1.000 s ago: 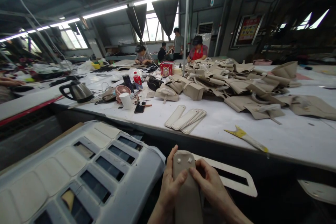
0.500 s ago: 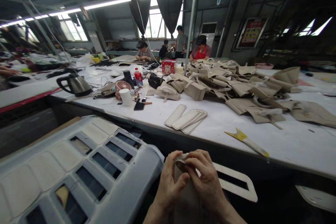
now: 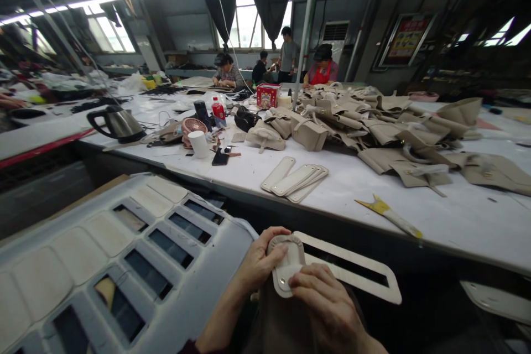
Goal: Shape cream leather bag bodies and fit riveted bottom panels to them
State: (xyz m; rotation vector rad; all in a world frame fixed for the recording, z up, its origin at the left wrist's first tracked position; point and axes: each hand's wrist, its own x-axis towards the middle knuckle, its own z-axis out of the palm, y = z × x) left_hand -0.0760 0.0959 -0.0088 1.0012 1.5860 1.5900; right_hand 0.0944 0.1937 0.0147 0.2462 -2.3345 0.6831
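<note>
A pale beige leather strip [image 3: 286, 271] with a rounded end, gathered edge and small metal stud is held low in the middle. My left hand [image 3: 258, 263] grips its left side, thumb lying across the front. At the lower right, the fingers of my right hand [image 3: 327, 301] are closed on the strip's edge beside the stud. The strip seems folded back on itself; its far side is hidden. Below it hangs a darker taupe piece [image 3: 280, 323]. Behind my right hand a white slotted frame [image 3: 392, 286] sticks out to the right.
Left of my hands stands a grey rack [image 3: 215, 287] with rectangular openings and cream panels. Across the white table [image 3: 232, 188] lie studded strips [image 3: 294, 180], a yellow-and-white tool [image 3: 390, 215], a taupe leather pile [image 3: 373, 133] and a kettle [image 3: 120, 123]. Several people are farther back.
The strip has turned so its rounded, studded face shows towards me. My right hand has shifted down along it, while my left hand moved slightly left. The view has tilted slightly.
</note>
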